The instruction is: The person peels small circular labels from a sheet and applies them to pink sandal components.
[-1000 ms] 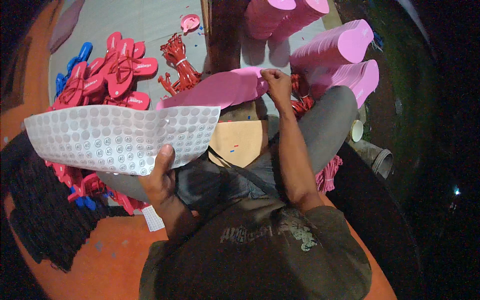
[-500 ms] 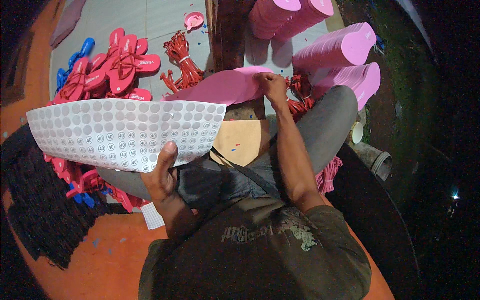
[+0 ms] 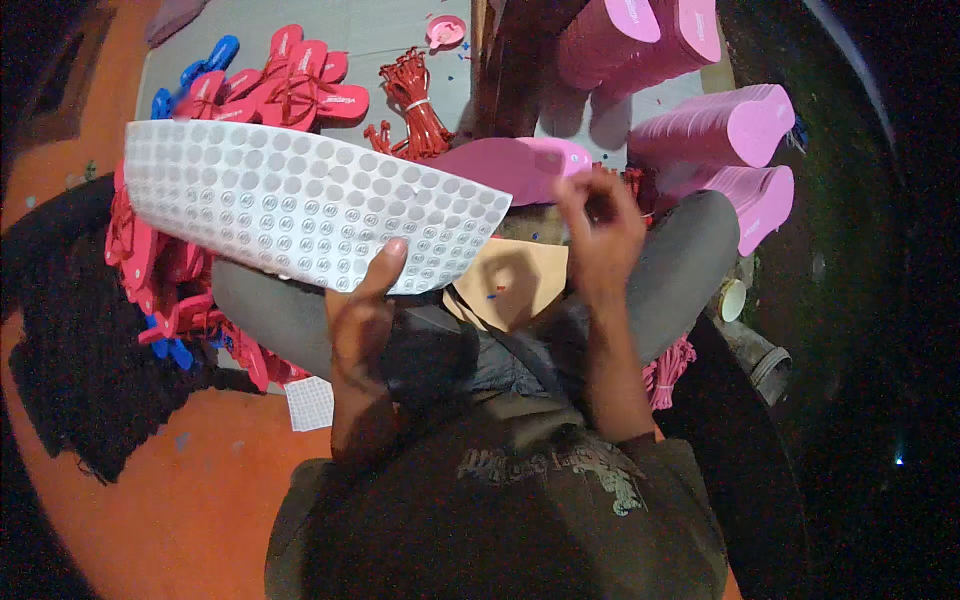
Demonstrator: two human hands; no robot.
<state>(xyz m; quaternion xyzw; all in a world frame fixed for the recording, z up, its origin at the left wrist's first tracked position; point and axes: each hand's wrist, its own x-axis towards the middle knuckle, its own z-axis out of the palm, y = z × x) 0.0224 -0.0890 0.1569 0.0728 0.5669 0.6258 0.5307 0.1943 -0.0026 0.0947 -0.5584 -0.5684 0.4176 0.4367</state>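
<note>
My left hand grips the near edge of a large white sheet of round stickers, thumb on top. Rows of grey circles fill its far part and printed stickers its near part. Beyond the sheet's right end lies a pink flip-flop sole, partly hidden by the sheet; a small pale mark shows near its right end. My right hand hovers just at that end, apart from the sheet. Its fingers are bent and smeared by motion, and whether anything is between them does not show.
Pink soles stand in stacks at the far right. Red straps lie bundled ahead, near a small pink dish. Finished red flip-flops are heaped at the left. A tan board rests between my legs.
My right hand has come back from the sole's right end toward me, its fingers loosening from a tight pinch. The sheet in my left hand has tilted, its left end higher. The whole view has shifted.
</note>
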